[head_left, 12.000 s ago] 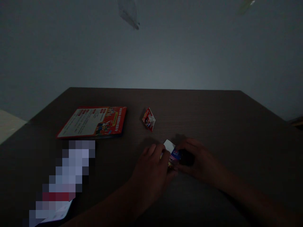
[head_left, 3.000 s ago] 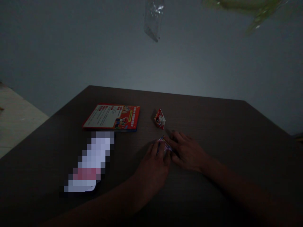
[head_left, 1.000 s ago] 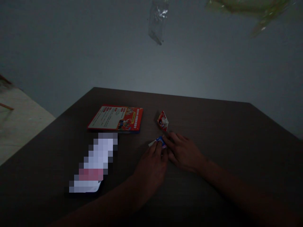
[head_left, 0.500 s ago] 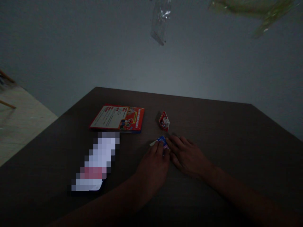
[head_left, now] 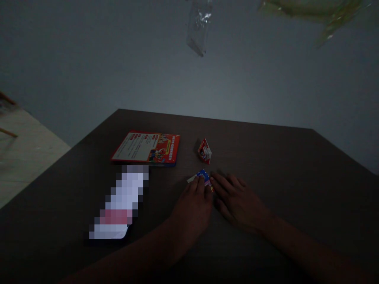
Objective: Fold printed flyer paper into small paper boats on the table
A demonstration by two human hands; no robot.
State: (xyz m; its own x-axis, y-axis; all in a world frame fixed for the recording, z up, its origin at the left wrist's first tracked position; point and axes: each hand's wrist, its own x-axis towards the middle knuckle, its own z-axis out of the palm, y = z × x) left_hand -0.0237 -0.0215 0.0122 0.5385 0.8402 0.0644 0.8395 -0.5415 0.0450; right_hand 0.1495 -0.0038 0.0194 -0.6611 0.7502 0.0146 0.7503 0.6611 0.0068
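A small piece of folded paper (head_left: 203, 174), blue and white with a bit of pink and yellow, lies on the dark table. My left hand (head_left: 194, 203) holds it down, fingers bent over its near part and covering much of it. To the right, my right hand (head_left: 237, 197) rests with its fingers stretched out. Its index fingertip is at the paper's right edge; I cannot tell whether it touches. Just beyond stands a folded red-and-white paper piece (head_left: 204, 152), apart from both hands.
A red booklet (head_left: 139, 146) with printed text lies at the back left. Nearer on the left is a phone-like device (head_left: 126, 197) with a blurred lit screen. The dark table (head_left: 260, 154) meets a grey wall (head_left: 148, 59). A clear plastic bag (head_left: 199, 27) hangs on the wall.
My right hand has slid slightly to the right and toward me, baring more of the paper's right edge. My left hand stays in place on the paper.
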